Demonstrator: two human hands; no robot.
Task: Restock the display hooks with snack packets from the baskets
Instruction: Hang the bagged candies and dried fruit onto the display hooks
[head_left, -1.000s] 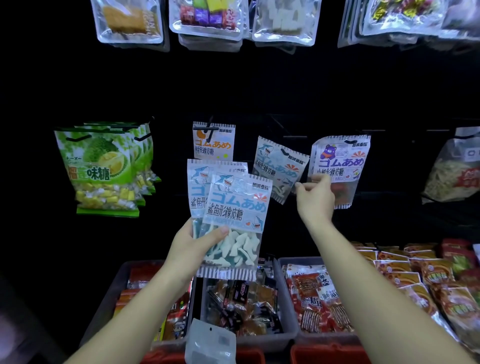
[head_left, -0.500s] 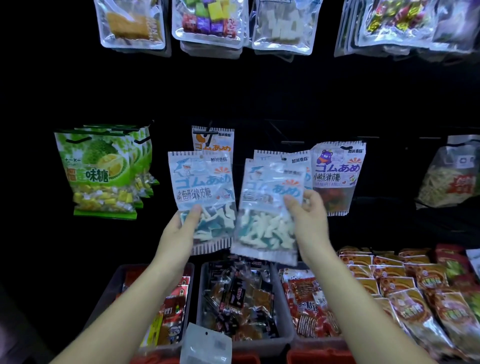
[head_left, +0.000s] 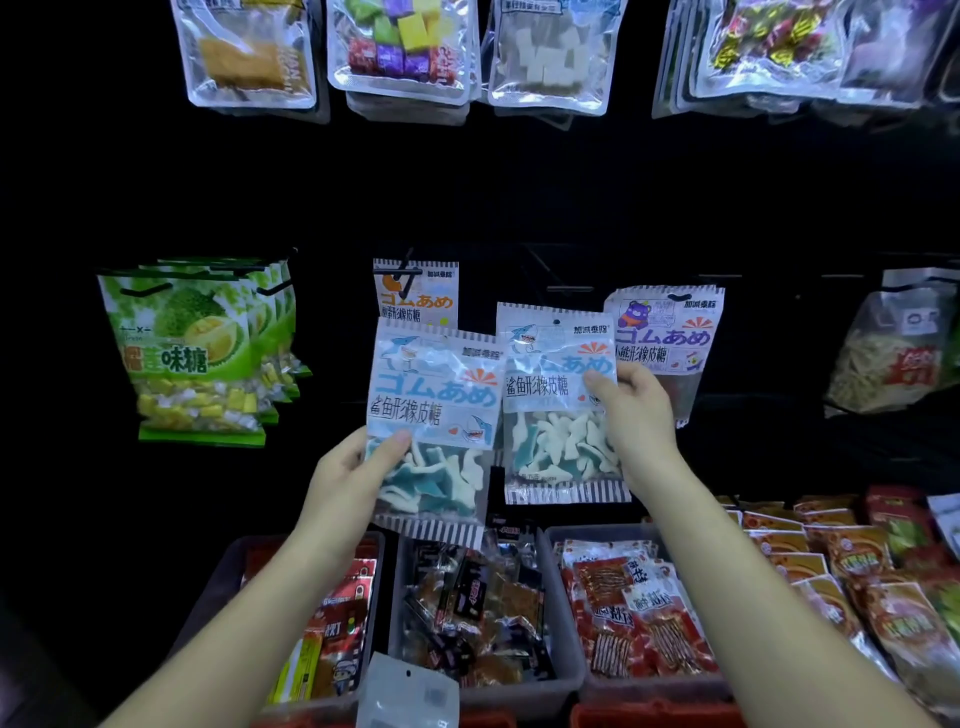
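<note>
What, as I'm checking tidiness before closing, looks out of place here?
One pale packet lies loose over the front rims of two grey baskets, not inside either. The left hand and right hand grip shark packets, mid-restock.

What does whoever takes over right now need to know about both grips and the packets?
Left grip holds the first shark packet by its lower left part, off any hook.
Right grip pinches the second shark packet at its right edge, just under the middle hook. Its hang hole looks unthreaded.
Done: the orange gummy packet and the bear gummy packet hang on either side.
Left: hang both shark packets, then take more from the baskets.
</note>
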